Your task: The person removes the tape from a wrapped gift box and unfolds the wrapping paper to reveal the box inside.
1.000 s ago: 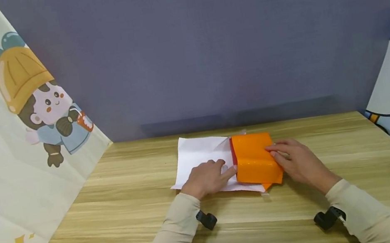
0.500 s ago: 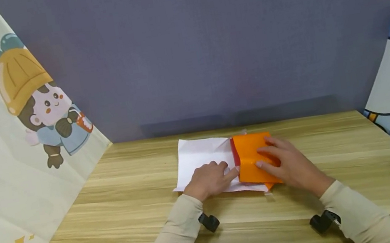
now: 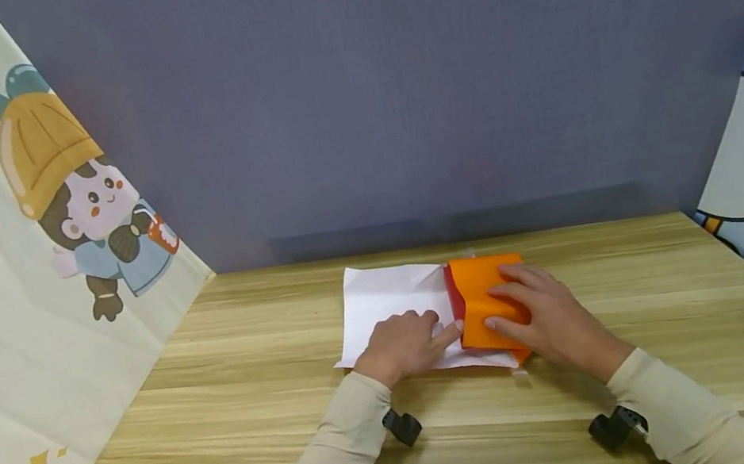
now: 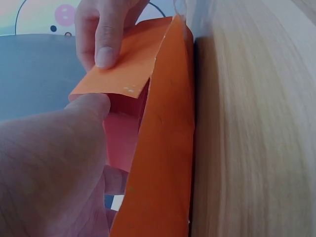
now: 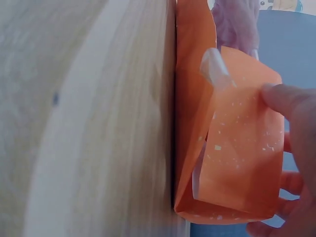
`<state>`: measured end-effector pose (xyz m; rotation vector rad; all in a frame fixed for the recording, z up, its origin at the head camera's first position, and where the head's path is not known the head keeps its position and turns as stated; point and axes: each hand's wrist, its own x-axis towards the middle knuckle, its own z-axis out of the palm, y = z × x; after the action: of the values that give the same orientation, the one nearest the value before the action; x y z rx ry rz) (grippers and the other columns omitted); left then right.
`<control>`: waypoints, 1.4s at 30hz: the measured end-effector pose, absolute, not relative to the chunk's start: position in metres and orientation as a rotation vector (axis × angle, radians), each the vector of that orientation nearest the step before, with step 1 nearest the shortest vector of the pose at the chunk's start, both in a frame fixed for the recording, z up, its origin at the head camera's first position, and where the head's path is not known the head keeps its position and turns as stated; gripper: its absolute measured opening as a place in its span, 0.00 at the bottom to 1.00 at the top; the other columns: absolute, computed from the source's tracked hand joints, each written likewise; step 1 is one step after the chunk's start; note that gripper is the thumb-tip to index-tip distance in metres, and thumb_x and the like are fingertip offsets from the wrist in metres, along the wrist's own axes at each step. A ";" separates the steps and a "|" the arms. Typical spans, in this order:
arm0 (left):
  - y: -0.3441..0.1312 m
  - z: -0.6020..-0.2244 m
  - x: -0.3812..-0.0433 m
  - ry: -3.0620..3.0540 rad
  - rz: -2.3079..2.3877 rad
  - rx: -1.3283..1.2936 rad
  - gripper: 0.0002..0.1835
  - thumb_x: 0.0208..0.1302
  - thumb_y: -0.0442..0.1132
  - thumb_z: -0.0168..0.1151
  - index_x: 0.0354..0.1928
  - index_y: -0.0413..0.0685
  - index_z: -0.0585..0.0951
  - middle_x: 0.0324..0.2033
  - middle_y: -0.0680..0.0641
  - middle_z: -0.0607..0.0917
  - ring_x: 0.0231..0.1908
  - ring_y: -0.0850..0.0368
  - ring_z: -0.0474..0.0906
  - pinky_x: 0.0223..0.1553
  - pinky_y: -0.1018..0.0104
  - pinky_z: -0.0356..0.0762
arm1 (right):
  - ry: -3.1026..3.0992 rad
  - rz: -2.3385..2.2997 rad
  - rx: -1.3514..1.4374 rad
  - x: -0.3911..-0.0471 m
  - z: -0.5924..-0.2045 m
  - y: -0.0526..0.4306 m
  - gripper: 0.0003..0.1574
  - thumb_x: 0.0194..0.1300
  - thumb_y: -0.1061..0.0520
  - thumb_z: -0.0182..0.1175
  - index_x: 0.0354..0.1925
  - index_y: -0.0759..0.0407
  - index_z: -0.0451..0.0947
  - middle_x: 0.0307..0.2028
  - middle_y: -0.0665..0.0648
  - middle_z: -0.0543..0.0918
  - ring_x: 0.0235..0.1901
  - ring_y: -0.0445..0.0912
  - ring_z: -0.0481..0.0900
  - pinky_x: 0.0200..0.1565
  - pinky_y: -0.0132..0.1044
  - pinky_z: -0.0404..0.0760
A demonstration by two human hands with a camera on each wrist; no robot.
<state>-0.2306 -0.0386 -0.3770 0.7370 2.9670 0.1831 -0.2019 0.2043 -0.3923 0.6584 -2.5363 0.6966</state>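
A sheet of orange paper [image 3: 483,279], white on its inner side [image 3: 381,291], is folded over a red box-like thing [image 4: 121,136]. Only a narrow strip of the red shows at the fold's left edge in the head view. My right hand [image 3: 546,314] rests on the folded orange part, fingers spread over its top. Its thumb [image 5: 279,98] lies at the flap's edge in the right wrist view. My left hand [image 3: 403,346] lies on the white side, its thumb touching the red thing beside the orange flap's edge. The paper hides most of the red thing.
A piece of clear tape [image 5: 216,69] sticks up from the orange paper's end in the right wrist view. Another tape bit [image 3: 519,372] pokes out at the near edge. Behind the wooden table [image 3: 261,409] rises a grey-blue panel [image 3: 353,106], with printed cloths on both sides.
My right hand has moved left from the orange paper's right edge onto its top, fingers now spread there. The paper and my left hand have shifted slightly right.
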 end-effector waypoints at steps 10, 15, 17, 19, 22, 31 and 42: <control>-0.040 -0.378 -0.230 2.936 0.054 0.813 0.35 0.61 0.77 0.52 0.48 0.53 0.82 0.34 0.50 0.81 0.33 0.53 0.77 0.35 0.59 0.78 | -2.556 0.761 0.623 -0.203 -0.391 0.206 0.29 0.62 0.45 0.71 0.55 0.61 0.83 0.65 0.67 0.73 0.65 0.66 0.66 0.63 0.67 0.60; -0.037 -0.379 -0.228 2.919 -0.034 0.805 0.42 0.52 0.78 0.61 0.59 0.55 0.78 0.41 0.46 0.81 0.39 0.51 0.77 0.40 0.57 0.78 | -2.609 0.760 0.578 -0.202 -0.386 0.209 0.30 0.63 0.44 0.69 0.56 0.61 0.81 0.65 0.68 0.72 0.65 0.68 0.66 0.63 0.67 0.62; -0.036 -0.380 -0.228 2.926 -0.057 0.793 0.44 0.51 0.77 0.63 0.62 0.55 0.77 0.42 0.45 0.81 0.40 0.49 0.77 0.41 0.56 0.79 | -2.626 0.754 0.562 -0.202 -0.383 0.210 0.30 0.64 0.45 0.69 0.57 0.62 0.81 0.65 0.69 0.72 0.64 0.68 0.66 0.63 0.67 0.62; -0.034 -0.381 -0.227 2.933 -0.079 0.779 0.44 0.50 0.77 0.64 0.62 0.55 0.77 0.43 0.44 0.80 0.39 0.49 0.76 0.40 0.56 0.79 | -2.638 0.745 0.545 -0.203 -0.380 0.212 0.30 0.65 0.44 0.68 0.58 0.62 0.80 0.65 0.69 0.72 0.64 0.68 0.66 0.63 0.67 0.63; -0.033 -0.382 -0.226 2.944 -0.084 0.749 0.44 0.49 0.76 0.66 0.60 0.55 0.78 0.42 0.44 0.79 0.38 0.49 0.74 0.39 0.56 0.78 | -2.646 0.750 0.520 -0.203 -0.375 0.215 0.31 0.66 0.44 0.67 0.59 0.63 0.79 0.66 0.69 0.71 0.63 0.68 0.67 0.63 0.67 0.63; -0.032 -0.382 -0.226 2.956 -0.063 0.710 0.43 0.47 0.75 0.68 0.60 0.57 0.79 0.41 0.45 0.78 0.38 0.50 0.73 0.38 0.56 0.77 | -2.587 0.746 0.470 -0.202 -0.370 0.221 0.32 0.65 0.50 0.68 0.60 0.68 0.75 0.62 0.70 0.74 0.61 0.68 0.70 0.61 0.66 0.65; -0.036 -0.384 -0.228 2.990 -0.061 0.712 0.41 0.48 0.75 0.68 0.59 0.57 0.80 0.40 0.45 0.78 0.36 0.50 0.74 0.35 0.57 0.76 | -2.422 0.724 0.541 -0.203 -0.362 0.228 0.41 0.61 0.62 0.68 0.69 0.66 0.66 0.63 0.70 0.73 0.60 0.68 0.70 0.58 0.68 0.67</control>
<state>-0.2282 -0.0361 -0.3842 0.7125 2.9902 -0.0606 -0.2026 0.2275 -0.3620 0.5410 -2.4224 0.7244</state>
